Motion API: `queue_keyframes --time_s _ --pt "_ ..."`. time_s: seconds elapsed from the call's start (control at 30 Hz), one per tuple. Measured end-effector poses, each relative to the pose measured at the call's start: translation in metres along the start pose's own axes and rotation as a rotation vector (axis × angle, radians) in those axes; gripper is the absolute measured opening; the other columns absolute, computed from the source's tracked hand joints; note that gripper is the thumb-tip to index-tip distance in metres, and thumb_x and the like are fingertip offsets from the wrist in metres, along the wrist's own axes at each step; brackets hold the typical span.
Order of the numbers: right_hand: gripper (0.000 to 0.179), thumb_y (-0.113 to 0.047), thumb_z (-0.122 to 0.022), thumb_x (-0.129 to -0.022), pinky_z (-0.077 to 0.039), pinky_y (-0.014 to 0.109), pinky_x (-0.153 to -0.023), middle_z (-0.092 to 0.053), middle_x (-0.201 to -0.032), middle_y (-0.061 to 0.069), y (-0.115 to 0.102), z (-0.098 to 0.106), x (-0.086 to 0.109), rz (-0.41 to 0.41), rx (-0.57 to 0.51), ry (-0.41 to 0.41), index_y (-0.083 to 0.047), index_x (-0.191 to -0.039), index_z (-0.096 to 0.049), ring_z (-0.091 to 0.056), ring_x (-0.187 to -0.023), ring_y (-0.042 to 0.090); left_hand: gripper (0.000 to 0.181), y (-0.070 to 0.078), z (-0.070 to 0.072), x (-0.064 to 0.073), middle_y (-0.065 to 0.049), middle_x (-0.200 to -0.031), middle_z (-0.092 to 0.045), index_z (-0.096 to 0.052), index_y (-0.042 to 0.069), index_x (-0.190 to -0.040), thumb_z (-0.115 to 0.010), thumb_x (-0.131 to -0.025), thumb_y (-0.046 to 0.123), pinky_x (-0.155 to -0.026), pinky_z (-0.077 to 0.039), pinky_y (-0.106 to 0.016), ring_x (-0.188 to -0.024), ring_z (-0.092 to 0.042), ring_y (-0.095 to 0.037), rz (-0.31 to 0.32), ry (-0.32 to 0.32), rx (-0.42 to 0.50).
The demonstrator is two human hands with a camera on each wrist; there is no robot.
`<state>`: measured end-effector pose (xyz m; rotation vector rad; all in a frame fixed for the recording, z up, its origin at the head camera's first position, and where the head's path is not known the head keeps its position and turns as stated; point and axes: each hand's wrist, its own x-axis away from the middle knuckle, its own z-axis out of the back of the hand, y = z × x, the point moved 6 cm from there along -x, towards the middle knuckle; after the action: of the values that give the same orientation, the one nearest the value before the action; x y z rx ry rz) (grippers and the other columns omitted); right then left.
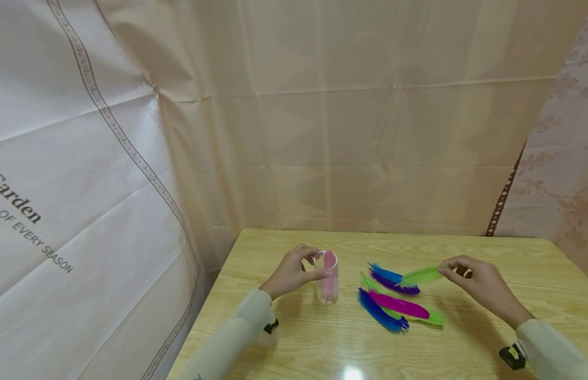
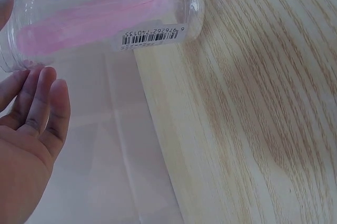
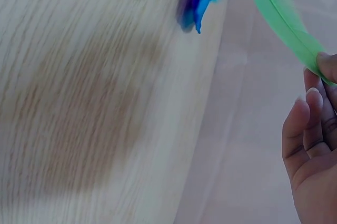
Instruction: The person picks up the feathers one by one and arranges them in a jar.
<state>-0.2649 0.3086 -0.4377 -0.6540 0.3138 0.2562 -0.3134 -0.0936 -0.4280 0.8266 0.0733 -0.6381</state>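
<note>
My left hand (image 1: 294, 272) grips a clear plastic jar (image 1: 321, 293) near its rim, thumb on one side and fingers on the other. Inside the jar leans a pink feather (image 2: 89, 21), and a barcode label (image 2: 152, 37) shows on the wall. Between thumb and fingertips, my right hand (image 1: 481, 282) pinches the tip of a light green feather (image 1: 422, 275), whose quill points left. Below and left of that hand lie loose feathers: a magenta one (image 1: 400, 305) across green, a dark blue one (image 1: 379, 312), and a blue and purple pair (image 1: 389, 278).
A wood-grain table (image 1: 294, 348) carries everything. Behind it hangs a beige cloth (image 1: 351, 132); a white printed sheet (image 1: 85, 211) is at the left and a floral one (image 1: 569, 174) at the right.
</note>
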Motion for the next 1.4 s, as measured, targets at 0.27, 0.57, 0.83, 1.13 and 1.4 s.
queue_keyframes --time_s 0.27,0.57,0.83,1.13,1.4 --pt "0.018 -0.041 -0.061 -0.092 -0.044 0.026 -0.052 -0.064 -0.081 -0.005 -0.006 0.001 -0.005 -0.024 -0.029 -0.014 -0.026 -0.100 -0.068 -0.055 -0.065 0.010 0.056 0.000 0.000 0.001 0.011 -0.105 -0.055 -0.061 0.022 -0.125 -0.072 -0.079 0.052 -0.067 -0.050 -0.027 -0.097 -0.056 -0.024 0.001 -0.003 0.004" --pt "0.016 -0.040 -0.061 -0.092 -0.046 0.026 -0.055 -0.065 -0.086 -0.005 -0.010 -0.001 -0.007 -0.010 -0.038 -0.012 -0.027 -0.100 -0.068 -0.057 -0.067 0.011 0.056 0.000 0.000 0.001 0.013 -0.105 -0.055 -0.061 0.024 -0.124 -0.073 -0.078 0.052 -0.068 -0.050 -0.026 -0.092 -0.053 -0.007 0.017 0.000 -0.006" --pt "0.015 -0.040 -0.062 -0.092 -0.046 0.026 -0.054 -0.065 -0.084 -0.006 -0.017 -0.002 -0.012 0.012 -0.053 -0.002 -0.028 -0.100 -0.068 -0.056 -0.066 0.011 0.056 0.000 0.000 0.001 0.013 -0.105 -0.055 -0.061 0.023 -0.125 -0.073 -0.078 0.052 -0.068 -0.050 -0.026 -0.093 -0.053 -0.008 0.020 0.004 -0.008" --pt "0.015 -0.040 -0.062 -0.092 -0.045 0.026 -0.051 -0.064 -0.083 -0.007 -0.023 -0.004 -0.015 0.020 -0.063 -0.004 -0.028 -0.100 -0.068 -0.055 -0.063 0.011 0.057 0.001 -0.001 0.001 0.013 -0.106 -0.054 -0.060 0.021 -0.126 -0.073 -0.079 0.052 -0.067 -0.050 -0.025 -0.092 -0.053 -0.007 0.007 0.006 -0.019" --pt "0.014 -0.039 -0.062 -0.092 -0.046 0.026 -0.053 -0.065 -0.084 -0.008 -0.026 -0.005 -0.018 0.036 -0.083 -0.006 -0.029 -0.100 -0.068 -0.055 -0.063 0.012 0.057 0.000 -0.001 0.001 0.013 -0.106 -0.055 -0.061 0.022 -0.125 -0.073 -0.078 0.052 -0.067 -0.051 -0.025 -0.092 -0.053 -0.007 0.018 0.007 -0.015"
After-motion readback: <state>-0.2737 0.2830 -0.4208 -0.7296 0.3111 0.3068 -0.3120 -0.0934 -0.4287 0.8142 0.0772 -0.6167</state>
